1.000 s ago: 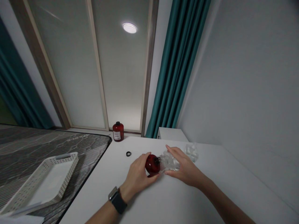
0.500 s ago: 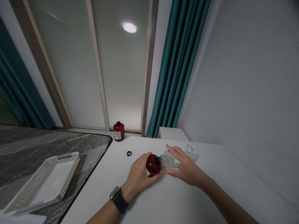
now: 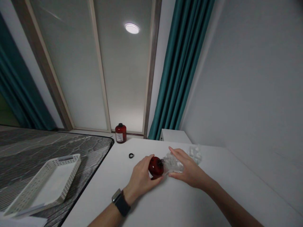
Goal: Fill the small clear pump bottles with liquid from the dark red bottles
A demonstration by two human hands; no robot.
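Note:
A round, dark red bottle (image 3: 155, 167) with an open, black-rimmed neck tips toward the right above the white table. My left hand (image 3: 139, 176), a dark watch on its wrist, is curled around the bottle's left side. Between the thumb and fingers of my right hand (image 3: 190, 170) is a crumpled clear plastic wrap (image 3: 172, 163); its near end meets the bottle's neck. Whatever the wrap may contain cannot be made out. Left of the bottle, a small black ring (image 3: 131, 155) lies flat on the table.
Another red bottle (image 3: 121, 134) with a black top and white label stands at the table's far left corner. More clear plastic (image 3: 195, 153) lies behind my right hand. A white perforated basket (image 3: 66, 189) rests on the grey surface at left. A wall borders the right.
Hands, bottle and plastic hold nearly the same places. The whole view has shifted very slightly.

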